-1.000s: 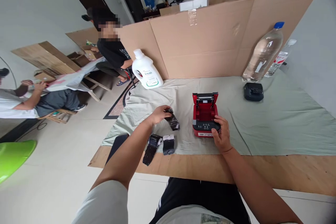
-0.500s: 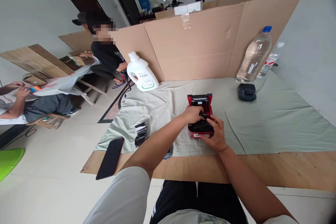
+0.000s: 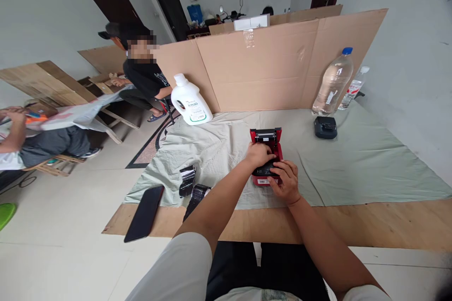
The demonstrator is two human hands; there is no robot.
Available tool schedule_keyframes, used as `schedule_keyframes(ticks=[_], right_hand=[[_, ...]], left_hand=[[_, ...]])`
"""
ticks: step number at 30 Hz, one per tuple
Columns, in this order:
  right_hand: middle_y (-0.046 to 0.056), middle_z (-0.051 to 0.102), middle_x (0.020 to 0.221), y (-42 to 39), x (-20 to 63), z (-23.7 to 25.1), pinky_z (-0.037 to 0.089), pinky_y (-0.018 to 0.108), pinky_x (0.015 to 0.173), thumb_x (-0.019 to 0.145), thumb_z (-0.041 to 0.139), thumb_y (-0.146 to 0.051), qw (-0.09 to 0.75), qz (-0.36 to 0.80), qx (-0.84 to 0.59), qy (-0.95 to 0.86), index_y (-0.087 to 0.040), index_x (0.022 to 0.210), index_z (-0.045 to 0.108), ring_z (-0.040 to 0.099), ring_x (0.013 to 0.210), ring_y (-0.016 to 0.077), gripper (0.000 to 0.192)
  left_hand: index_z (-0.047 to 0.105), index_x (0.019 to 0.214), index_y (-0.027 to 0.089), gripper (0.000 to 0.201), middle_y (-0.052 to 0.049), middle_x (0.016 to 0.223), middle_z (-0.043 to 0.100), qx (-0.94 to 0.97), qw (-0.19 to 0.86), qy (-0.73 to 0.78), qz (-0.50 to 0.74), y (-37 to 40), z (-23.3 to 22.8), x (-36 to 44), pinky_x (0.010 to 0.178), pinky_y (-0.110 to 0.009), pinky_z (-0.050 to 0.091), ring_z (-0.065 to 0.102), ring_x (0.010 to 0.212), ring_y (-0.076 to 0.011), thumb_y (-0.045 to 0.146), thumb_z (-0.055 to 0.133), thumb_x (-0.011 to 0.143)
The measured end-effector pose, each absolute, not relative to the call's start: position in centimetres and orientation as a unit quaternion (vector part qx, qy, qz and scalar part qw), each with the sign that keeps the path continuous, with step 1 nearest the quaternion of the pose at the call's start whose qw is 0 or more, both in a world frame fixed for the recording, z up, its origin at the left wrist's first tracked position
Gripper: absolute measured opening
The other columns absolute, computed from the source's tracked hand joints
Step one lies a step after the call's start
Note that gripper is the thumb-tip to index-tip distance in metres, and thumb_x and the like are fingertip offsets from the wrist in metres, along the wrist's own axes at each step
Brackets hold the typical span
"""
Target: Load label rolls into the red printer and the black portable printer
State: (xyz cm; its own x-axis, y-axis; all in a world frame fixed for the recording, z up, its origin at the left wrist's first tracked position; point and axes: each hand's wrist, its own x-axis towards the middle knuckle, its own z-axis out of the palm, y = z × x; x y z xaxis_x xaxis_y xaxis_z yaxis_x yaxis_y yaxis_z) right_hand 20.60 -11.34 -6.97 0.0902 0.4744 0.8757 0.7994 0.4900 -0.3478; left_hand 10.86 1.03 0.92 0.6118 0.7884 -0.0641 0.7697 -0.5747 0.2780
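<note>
A small red and black label printer (image 3: 262,181) sits on the cloth in front of me with its lid raised. My left hand (image 3: 259,154) reaches into its body from the left, fingers bent down together; their tips and whatever they pinch are hidden. At the printer's front right corner is my right hand (image 3: 286,182), its thumb against the front face and its fingers over the top edge, holding it. To the left lie two strips of shiny black ribbon (image 3: 187,181), one partly behind my left forearm. A dark phone-like slab (image 3: 144,214) rests near the table's front edge.
A white detergent jug (image 3: 192,103) stands back left. A large water bottle (image 3: 332,82), a smaller bottle (image 3: 353,88) and a black box-shaped object (image 3: 325,128) are back right. Behind stands a cardboard screen (image 3: 261,75). Other people sit at a table on the left.
My left hand has shifted within the open printer, and the dark part by its fingers no longer shows. My right hand stays at the front right corner. The view has moved slightly.
</note>
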Motion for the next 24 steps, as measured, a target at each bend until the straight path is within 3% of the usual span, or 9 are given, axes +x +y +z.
schedule_keyframes(ticks=[5,9,12,15,20,24], right_hand=[[0.003,0.069,0.099,-11.4,20.7,-7.0,0.044,0.044,0.093,0.079,0.065,-0.029,0.555,-0.154,-0.482,-0.661,-0.025,0.094,0.065,0.056,0.105,0.0242,0.015],[0.004,0.069,0.096,-11.5,20.5,-6.8,0.044,0.043,0.092,0.079,0.067,-0.029,0.557,-0.149,-0.478,-0.662,-0.024,0.093,0.065,0.057,0.104,0.024,0.015],[0.004,0.069,0.094,-11.5,20.3,-6.5,0.044,0.043,0.09,0.078,0.068,-0.031,0.555,-0.154,-0.48,-0.662,-0.025,0.092,0.065,0.058,0.101,0.0246,0.016],[0.004,0.069,0.093,-11.6,20.2,-6.3,0.043,0.044,0.09,0.078,0.068,-0.032,0.554,-0.153,-0.478,-0.664,-0.025,0.093,0.065,0.058,0.099,0.0247,0.017],[0.004,0.067,0.094,-11.5,20.3,-6.6,0.045,0.043,0.089,0.077,0.069,-0.031,0.551,-0.152,-0.48,-0.665,-0.024,0.094,0.063,0.058,0.098,0.024,0.019],[0.005,0.066,0.095,-11.4,20.2,-6.7,0.045,0.044,0.089,0.077,0.069,-0.033,0.55,-0.152,-0.487,-0.661,-0.024,0.096,0.062,0.057,0.097,0.024,0.022]], left_hand=[[0.072,0.094,0.019,0.025,-0.008,0.104,0.072,0.881,0.173,0.432,0.085,-0.2,2.8,9.7,0.091,-0.035,0.044,0.064,0.096,-0.0222,0.029,0.05,0.09],[0.07,0.096,0.018,0.029,-0.007,0.099,0.07,0.845,0.181,0.429,0.262,-0.4,3.7,7.7,0.088,-0.032,0.048,0.063,0.094,-0.0201,0.031,0.044,0.094],[0.062,0.117,0.017,0.038,-0.012,0.122,0.061,0.805,0.16,0.427,0.381,0.4,3.2,6.6,0.104,-0.038,0.04,0.053,0.118,-0.0233,0.037,0.037,0.097],[0.047,0.135,0.017,0.048,-0.013,0.143,0.045,0.818,0.195,0.383,0.382,1.2,2.2,6.2,0.114,-0.042,0.028,0.036,0.136,-0.0231,0.044,0.03,0.099],[0.05,0.13,0.014,0.057,-0.015,0.132,0.053,0.809,0.218,0.346,0.422,-0.2,1.1,5.8,0.111,-0.04,0.032,0.044,0.128,-0.0217,0.05,0.018,0.099],[0.053,0.124,0.016,0.053,-0.014,0.122,0.058,0.809,0.192,0.345,0.436,-3.3,0.1,5.0,0.105,-0.04,0.036,0.05,0.119,-0.0217,0.046,0.017,0.099]])
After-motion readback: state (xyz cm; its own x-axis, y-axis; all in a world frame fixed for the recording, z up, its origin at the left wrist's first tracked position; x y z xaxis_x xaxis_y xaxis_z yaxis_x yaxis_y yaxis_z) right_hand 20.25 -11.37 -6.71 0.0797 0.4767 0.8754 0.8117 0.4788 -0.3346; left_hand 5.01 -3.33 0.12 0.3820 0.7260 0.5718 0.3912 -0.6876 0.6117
